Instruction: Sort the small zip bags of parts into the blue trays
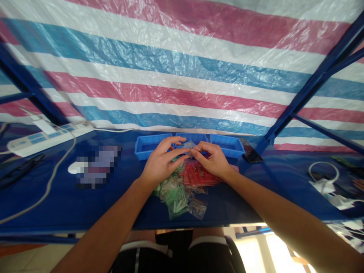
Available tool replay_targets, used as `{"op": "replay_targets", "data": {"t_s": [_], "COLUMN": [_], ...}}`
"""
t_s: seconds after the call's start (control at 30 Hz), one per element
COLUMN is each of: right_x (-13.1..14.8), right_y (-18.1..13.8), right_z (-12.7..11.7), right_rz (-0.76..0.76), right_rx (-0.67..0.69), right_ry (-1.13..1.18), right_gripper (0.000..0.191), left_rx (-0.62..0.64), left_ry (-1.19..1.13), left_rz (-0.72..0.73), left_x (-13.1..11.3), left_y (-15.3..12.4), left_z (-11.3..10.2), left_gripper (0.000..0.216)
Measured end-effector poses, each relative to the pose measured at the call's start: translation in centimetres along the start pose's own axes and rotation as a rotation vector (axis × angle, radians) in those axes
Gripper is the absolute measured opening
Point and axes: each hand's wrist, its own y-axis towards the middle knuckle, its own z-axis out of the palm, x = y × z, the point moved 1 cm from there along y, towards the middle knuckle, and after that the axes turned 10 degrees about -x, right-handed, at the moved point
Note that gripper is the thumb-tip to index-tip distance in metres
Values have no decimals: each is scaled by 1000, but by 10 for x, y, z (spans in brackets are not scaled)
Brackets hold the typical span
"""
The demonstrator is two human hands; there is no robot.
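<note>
Above the pile, my two hands meet at a small clear plastic bag [189, 144]. My right hand [212, 158] is closed, thumb and forefinger pinching the bag's edge. My left hand [162, 161] has its fingers stretched out and apart, with the tips touching or very near the bag. What is inside the bag is too small to make out. Below lie red plastic packets [196, 176], partly under my right hand. Green-tinted packets [176, 199] holding small metal pieces lie nearer me, beside a clear packet of brass-coloured pieces [198, 207].
Three blue bins [142, 155] stand in a row behind my hands. A phone [251, 151] lies right of them. At left are a white power strip [31, 142], a cable [52, 178] and a blurred-out item [98, 167]. A white cable loop [324, 163] lies far right.
</note>
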Motion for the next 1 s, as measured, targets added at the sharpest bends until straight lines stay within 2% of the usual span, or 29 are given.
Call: {"op": "replay_targets", "data": {"t_s": [0.1, 0.2, 0.3, 0.37, 0.5, 0.6, 0.67, 0.77, 0.87, 1.0], "right_x": [-2, -5, -6, -4, 0, -1, -2, -4, -5, -5], "right_y": [-1, -4, -4, -4, -3, -2, -2, -1, 0, 0], "right_z": [2, 3, 3, 2, 1, 1, 1, -1, -2, 0], "right_rz": [-8, 44, 71, 26, -101, -96, -49, 19, 31, 20], "right_rx": [-10, -46, -53, -28, 40, 35, -6, -30, -3, 35], "right_ry": [-21, 6, 54, 53, -55, -88, -73, -19, 13, -14], "right_gripper": [32, 24, 37, 41, 19, 25, 30, 37, 40, 42], "left_rx": [-3, -7, -5, -7, 19, 20, 31, 80, 90, 33], "left_ry": [0, -7, -24, -28, 2, 6, -14, -41, -50, -18], "left_rz": [-19, -29, -53, -84, -136, -171, -180, -118, -42, -37], "left_x": [0, -3, -6, -7, -8, -9, -10, -9, -4, -1], "left_y": [0, 1, 3, 3, 2, 1, 2, 2, 0, -2], "left_z": [-2, -3, -4, -4, -4, -4, -4, -2, 1, 0], "left_gripper": [22, 20, 17, 17, 20, 27, 42, 60, 43, 28]}}
